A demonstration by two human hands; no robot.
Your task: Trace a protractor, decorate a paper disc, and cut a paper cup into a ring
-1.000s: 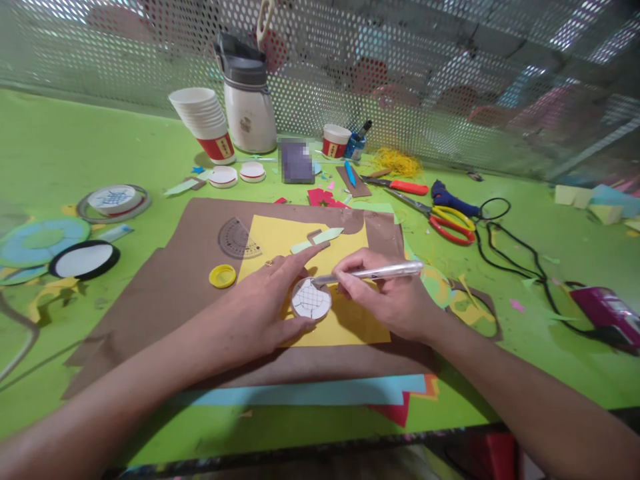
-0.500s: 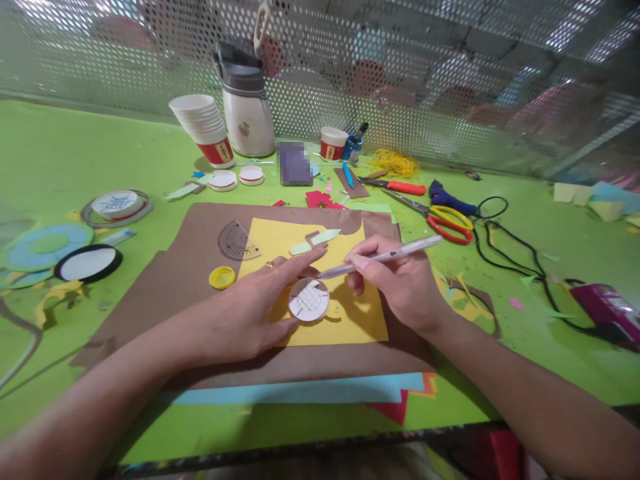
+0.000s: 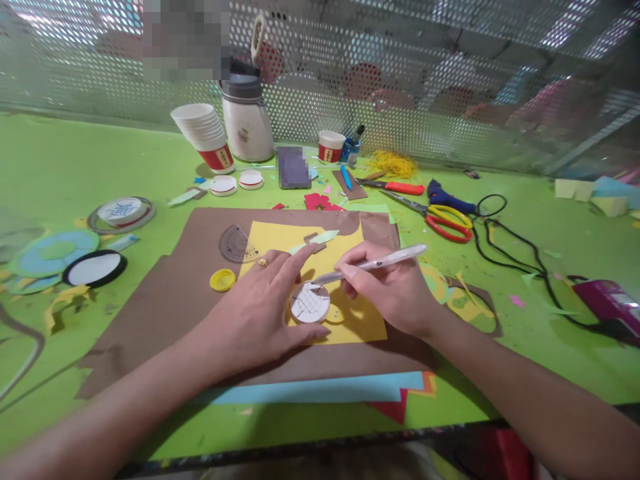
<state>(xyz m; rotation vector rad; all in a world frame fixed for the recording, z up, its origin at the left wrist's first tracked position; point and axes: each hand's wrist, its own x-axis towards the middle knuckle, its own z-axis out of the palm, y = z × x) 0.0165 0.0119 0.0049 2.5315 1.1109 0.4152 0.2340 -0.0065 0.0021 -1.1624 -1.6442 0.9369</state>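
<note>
My left hand [image 3: 260,303] curves round a small white disc [image 3: 310,303] with a black grid drawn on it, thumb along its near edge and forefinger stretched out beyond it. A light-coloured pen [image 3: 385,260] is pinched in my right hand [image 3: 387,287], its tip at the disc's upper edge. Under the disc lies a yellow sheet [image 3: 360,327], on top of brown card [image 3: 165,307]. A small yellow cut-out [image 3: 334,316] sticks out to the disc's right. Pale green leaf shapes [image 3: 327,236] rest just above my left fingertips.
A yellow cap [image 3: 223,280] and a clear protractor [image 3: 237,243] lie left on the card. Scissors [image 3: 447,223], a blue glue gun [image 3: 450,198] and its black cord are to the right. Stacked paper cups [image 3: 203,137] and a white jug [image 3: 247,123] stand behind.
My left thumb has slid rightward along the disc's near edge. My right hand and the pen have shifted slightly left and down, the tip now over the disc's edge.
</note>
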